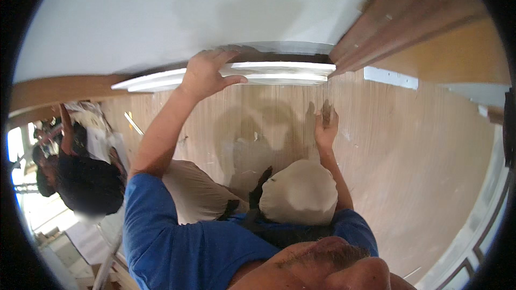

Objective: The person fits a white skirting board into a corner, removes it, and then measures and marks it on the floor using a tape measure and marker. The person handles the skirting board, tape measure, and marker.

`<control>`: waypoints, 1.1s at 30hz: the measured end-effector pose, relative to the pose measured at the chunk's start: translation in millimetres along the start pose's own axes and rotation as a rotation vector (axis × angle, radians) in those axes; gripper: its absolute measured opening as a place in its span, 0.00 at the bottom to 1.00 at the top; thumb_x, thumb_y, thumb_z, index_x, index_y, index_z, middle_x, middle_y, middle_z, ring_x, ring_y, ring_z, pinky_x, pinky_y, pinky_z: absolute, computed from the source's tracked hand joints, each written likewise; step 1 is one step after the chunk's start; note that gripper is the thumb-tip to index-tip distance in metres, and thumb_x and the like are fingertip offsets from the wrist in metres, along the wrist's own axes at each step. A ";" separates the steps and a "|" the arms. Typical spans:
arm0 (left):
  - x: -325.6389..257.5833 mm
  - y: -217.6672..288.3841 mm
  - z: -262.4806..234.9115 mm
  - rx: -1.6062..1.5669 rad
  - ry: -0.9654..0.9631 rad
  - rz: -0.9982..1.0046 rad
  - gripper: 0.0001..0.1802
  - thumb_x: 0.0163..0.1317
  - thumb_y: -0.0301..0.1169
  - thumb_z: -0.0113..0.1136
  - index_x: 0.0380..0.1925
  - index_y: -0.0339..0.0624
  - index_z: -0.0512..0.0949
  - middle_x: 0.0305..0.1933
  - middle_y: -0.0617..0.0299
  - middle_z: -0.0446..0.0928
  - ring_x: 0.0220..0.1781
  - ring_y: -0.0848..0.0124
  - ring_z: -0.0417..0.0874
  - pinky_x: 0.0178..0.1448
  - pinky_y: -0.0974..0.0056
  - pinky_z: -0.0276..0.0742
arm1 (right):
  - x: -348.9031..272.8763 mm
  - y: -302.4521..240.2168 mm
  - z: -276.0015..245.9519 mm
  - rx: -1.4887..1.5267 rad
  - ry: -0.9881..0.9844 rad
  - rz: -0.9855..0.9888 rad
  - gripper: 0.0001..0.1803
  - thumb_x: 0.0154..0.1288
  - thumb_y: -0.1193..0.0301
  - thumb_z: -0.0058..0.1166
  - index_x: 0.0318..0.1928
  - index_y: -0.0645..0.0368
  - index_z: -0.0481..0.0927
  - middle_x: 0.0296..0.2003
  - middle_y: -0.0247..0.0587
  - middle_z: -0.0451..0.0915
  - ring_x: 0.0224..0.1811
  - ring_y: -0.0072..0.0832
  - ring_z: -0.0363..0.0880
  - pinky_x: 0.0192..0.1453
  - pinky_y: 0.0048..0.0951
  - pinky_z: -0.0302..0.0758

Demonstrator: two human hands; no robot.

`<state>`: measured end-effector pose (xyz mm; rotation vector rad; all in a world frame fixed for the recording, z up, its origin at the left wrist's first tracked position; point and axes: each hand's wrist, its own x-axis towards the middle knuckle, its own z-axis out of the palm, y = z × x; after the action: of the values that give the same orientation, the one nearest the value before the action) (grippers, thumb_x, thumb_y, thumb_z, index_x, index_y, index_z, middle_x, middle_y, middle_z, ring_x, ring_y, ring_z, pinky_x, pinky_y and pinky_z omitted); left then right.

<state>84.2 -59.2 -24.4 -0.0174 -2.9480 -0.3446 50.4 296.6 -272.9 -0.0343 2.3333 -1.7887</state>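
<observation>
Long white boards (279, 79) stand on edge, side by side, along the foot of the pale wall. My left hand (204, 75) grips them from above, with its thumb on the near side and its fingers over the far side. Lower down, close to the wood-look floor (376, 145) and short of the boards' right end, my right hand (326, 123) reaches forward. Its fingers are stretched out and nothing shows in them. The lower faces of the boards are hidden from above.
A brown wooden door frame (387, 27) rises at the right end of the boards. Beyond it, a white strip (391, 77) lies along the wall's foot. At the left, another person in dark clothing (88, 185) is among scattered materials. A small stick (133, 123) lies on the floor.
</observation>
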 end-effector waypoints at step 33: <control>-62.0 -87.1 -13.2 0.074 -0.075 -0.266 0.24 0.51 0.52 0.75 0.35 0.43 0.86 0.31 0.59 0.84 0.30 0.59 0.85 0.36 0.56 0.81 | 34.9 4.6 49.0 -1.047 -0.086 -0.201 0.47 0.70 0.42 0.44 0.75 0.67 0.59 0.78 0.57 0.50 0.82 0.55 0.39 0.81 0.60 0.32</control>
<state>144.8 -146.5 -42.3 0.3822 -3.0380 -0.2738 25.1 246.3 -294.4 -0.4878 2.9635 -0.4136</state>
